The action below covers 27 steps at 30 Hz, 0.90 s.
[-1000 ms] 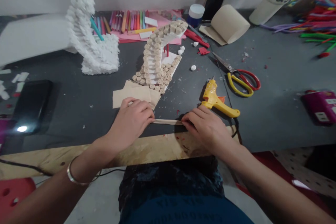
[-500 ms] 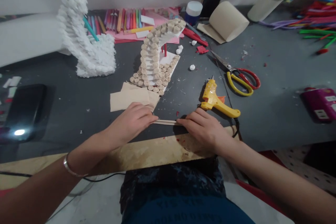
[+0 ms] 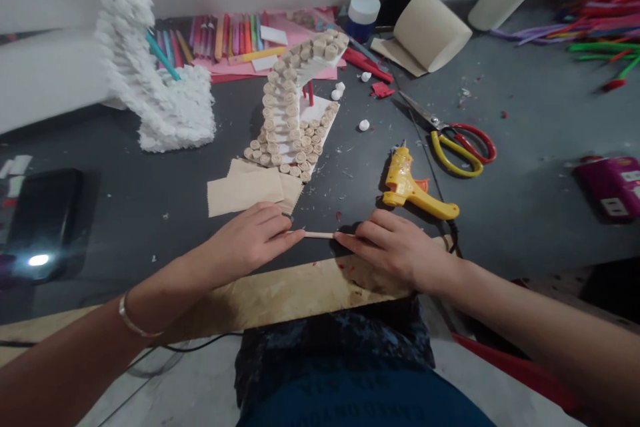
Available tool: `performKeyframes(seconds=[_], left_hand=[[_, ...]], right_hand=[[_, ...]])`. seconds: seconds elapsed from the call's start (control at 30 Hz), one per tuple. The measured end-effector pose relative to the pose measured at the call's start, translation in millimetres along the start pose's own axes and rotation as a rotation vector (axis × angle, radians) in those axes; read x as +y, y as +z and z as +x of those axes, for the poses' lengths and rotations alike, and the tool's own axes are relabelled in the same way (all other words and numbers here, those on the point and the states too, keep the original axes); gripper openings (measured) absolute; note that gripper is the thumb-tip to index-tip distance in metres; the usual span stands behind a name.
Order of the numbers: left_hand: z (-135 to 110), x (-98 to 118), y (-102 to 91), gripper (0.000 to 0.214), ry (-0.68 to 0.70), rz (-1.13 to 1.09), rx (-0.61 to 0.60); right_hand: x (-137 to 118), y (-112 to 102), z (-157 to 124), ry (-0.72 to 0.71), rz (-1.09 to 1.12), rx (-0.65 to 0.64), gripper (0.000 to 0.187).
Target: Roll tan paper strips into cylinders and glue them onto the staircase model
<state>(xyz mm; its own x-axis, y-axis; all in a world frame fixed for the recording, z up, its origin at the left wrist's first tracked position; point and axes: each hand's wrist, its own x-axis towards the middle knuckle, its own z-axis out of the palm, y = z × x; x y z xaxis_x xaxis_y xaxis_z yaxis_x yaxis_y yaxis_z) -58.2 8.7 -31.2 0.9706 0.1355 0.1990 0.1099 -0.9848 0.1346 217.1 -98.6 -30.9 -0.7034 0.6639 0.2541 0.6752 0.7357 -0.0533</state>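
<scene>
Tan paper roll (image 3: 319, 235), thin, lies over the dark tabletop (image 3: 150, 227), long axis running 9 to 3 o'clock, between both hands. Left hand (image 3: 245, 240): fingers closed together, tips at its 9 o'clock end. Right hand (image 3: 395, 247): fingers together at its 3 o'clock end. Pinch unconfirmed; neither hand clearly nearer.

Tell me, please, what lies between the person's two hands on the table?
The head view shows a thin paper roll lying between the left hand and the right hand, with fingertips of both hands at its ends.
</scene>
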Motion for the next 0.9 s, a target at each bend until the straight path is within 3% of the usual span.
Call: performKeyframes(seconds=[0.4,0.73,0.9], left_hand=[[-4,11,-8.4,0.028,0.078,0.194,-0.03],[-6,19,-12.4,0.03,0.031,0.275,-0.051],[3,41,-14.7,0.03,-0.097,0.268,-0.114]], right_hand=[[-4,-3,-1,0.009,-0.076,-0.066,0.034],[-7,0,-12,0.051,-0.096,0.006,0.031],[-14,-7,-12,0.076,-0.135,-0.008,0.029]])
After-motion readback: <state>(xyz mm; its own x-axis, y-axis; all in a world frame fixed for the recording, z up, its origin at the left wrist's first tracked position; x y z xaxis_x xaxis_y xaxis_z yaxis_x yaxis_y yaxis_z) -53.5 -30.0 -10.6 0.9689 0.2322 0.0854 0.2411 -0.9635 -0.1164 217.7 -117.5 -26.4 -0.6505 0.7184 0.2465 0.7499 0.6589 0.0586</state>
